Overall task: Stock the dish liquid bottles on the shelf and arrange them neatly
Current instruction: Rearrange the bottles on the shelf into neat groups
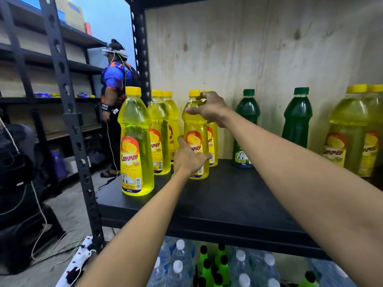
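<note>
Forearms, both bare, come in from 7 and 5 o'clock and meet near frame centre. At 9 o'clock a second person point(116, 90) stands by another rack, not involved. The black perforated metal upright point(68, 121) is at 8 o'clock.

On the black shelf board point(228, 195), left to right:
- The front yellow clear-plastic dish liquid bottle point(135, 141) stands upright at 9 o'clock, close to the board's left front corner.
- A pair of matching yellow bottles point(159, 131) stands behind it, touching or nearly so.
- The held yellow dish liquid bottle with yellow cap point(194, 125) is upright at centre, base on or just above the board, can't tell which.
- The left hand point(189, 156) is wrapped round its lower body at the label.
- The right hand point(209, 108) is clamped round its neck and shoulder, thumb pointing left.
- Another yellow bottle point(212, 141) sits just behind it, mostly hidden.
- Two dark green plastic bottles point(246, 129) are at 2 o'clock, well apart from each other.
- Yellow-green bottles point(346, 131) are at 3 o'clock, cut off by the frame.

The lower shelf at 6 o'clock holds clear water bottles point(178, 264).

Risks, as a judgement:
- Pushing the held bottle back could knock the hidden one behind it. These are tall and narrow, so one tip could domino the row.
- The left forearm passes near the front bottle, and a sideways sweep could send it off the corner.
- Letting go before the base sits flat could tip it.
</note>
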A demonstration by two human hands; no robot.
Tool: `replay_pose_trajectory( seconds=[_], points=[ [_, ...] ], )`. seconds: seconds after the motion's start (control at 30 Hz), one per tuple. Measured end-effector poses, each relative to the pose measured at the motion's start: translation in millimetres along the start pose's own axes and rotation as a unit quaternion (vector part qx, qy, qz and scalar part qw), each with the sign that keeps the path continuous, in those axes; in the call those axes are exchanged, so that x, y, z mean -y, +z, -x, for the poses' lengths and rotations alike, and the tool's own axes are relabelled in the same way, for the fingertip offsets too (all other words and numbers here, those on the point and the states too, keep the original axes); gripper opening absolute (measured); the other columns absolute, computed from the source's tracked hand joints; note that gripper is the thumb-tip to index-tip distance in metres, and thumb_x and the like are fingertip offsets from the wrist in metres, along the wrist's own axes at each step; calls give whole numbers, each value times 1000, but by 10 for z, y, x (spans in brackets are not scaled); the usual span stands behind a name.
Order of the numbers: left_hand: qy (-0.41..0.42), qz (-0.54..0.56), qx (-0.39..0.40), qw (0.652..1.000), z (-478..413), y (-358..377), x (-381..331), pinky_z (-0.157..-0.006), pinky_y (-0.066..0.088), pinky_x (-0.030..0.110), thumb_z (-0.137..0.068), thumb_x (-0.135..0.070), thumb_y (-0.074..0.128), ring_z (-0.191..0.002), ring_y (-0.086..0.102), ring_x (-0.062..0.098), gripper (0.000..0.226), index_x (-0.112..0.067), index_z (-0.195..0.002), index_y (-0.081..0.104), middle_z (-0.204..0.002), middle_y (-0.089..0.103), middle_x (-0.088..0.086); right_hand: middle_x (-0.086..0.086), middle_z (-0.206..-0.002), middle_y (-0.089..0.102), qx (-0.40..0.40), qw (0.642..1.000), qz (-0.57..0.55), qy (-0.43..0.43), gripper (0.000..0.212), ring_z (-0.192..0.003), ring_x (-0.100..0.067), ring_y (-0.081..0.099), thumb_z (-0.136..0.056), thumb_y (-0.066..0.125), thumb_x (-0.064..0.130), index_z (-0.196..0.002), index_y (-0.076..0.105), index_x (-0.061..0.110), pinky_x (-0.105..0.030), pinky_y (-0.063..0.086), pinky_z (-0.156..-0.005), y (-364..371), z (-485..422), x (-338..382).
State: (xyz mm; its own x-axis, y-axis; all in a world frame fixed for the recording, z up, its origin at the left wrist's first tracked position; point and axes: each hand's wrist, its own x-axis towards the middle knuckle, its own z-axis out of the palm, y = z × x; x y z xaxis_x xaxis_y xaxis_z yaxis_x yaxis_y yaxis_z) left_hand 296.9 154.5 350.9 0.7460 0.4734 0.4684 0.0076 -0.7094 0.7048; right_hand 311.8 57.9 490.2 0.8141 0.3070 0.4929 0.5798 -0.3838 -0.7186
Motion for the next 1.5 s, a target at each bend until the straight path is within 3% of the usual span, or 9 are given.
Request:
replay_pose_trajectory(
  seconds=[0.3, 0.47, 0.6, 0.7, 0.8, 1.0, 1.1, 1.37, 1.5],
  points=[
    [23, -24, -1, 999, 140, -48, -11, -95, 50, 45, -72, -58, 79, -124, 55, 38, 108, -10, -146, 17, -138, 53, 15, -7, -137, 62, 17, 1000, -14, 20, 64, -124, -27, 59, -83, 80, 34, -139, 56, 15, -45, 51, -105, -4, 88, 37],
    [-33, -17, 103, 994, 501, -211, -86, -118, 25, 48, -68, -51, 85, -149, 16, 40, 141, -20, -154, -22, -161, 8, 25, -3, -129, 61, 51, 997, -48, 45, 85, -121, -26, 57, -83, 81, 29, -155, 37, 19, -46, 52, -101, -343, 296, 73],
    [186, -21, -62, 980, 1107, -149, -278, -110, 33, 49, -62, -41, 87, -134, 30, 37, 118, -32, -151, 11, -141, 27, 12, -3, -113, 65, -161, 983, 88, -4, 58, -101, -18, 63, -76, 83, 31, -130, 62, 28, -33, 53, -90, -1292, 768, -250],
    [238, 62, 94, 965, 1269, 84, -682, -104, 39, 35, -68, -41, 84, -123, 46, 19, 79, -49, -130, 35, -125, 33, -8, -10, -120, 60, -322, 919, 224, 27, 47, -112, -31, 58, -77, 76, 29, -122, 63, 27, -38, 47, -98, -1910, 1148, -668],
    [233, 98, 230, 940, 1266, 458, -1176, -96, 50, 33, -74, -36, 83, -109, 57, 11, 60, -42, -123, 48, -126, 50, -10, -15, -130, 50, -379, 886, 255, 77, 63, -121, -40, 47, -76, 76, 37, -132, 51, 24, -43, 40, -99, -2267, 1291, -963],
    [149, 160, 300, 929, 1123, 1231, -1762, -89, 50, 31, -76, -28, 84, -102, 57, 15, 73, -22, -138, 45, -128, 58, 2, -17, -138, 56, -292, 912, 215, 193, 98, -127, -41, 54, -70, 83, 53, -147, 32, 19, -46, 46, -101, -2505, 1075, -1337],
    [139, 162, 317, 924, 1142, 1430, -1865, -93, 51, 33, -74, -29, 86, -108, 59, 18, 81, -20, -142, 42, -131, 58, 2, -15, -134, 62, -280, 911, 198, 230, 86, -124, -38, 59, -72, 82, 54, -139, 45, 14, -42, 49, -97, -2503, 1043, -1476],
    [128, 159, 307, 929, 1356, 1271, -1828, -114, 38, 39, -58, -43, 94, -140, 40, 21, 126, -17, -155, 18, -152, 40, 5, -10, -126, 68, -271, 942, 161, 116, 88, -117, -30, 63, -65, 87, 52, -139, 54, 18, -36, 53, -94, -2377, 1478, -1105],
    [128, 203, 202, 949, 1580, 823, -1604, -94, 54, 37, -47, -63, 87, -113, 60, 15, 105, -34, -134, 35, -122, 58, -10, 0, -118, 72, -191, 978, 65, 62, 85, -109, -19, 68, -62, 89, 54, -134, 58, 23, -38, 56, -95, -2136, 1643, -593]
  ],
)
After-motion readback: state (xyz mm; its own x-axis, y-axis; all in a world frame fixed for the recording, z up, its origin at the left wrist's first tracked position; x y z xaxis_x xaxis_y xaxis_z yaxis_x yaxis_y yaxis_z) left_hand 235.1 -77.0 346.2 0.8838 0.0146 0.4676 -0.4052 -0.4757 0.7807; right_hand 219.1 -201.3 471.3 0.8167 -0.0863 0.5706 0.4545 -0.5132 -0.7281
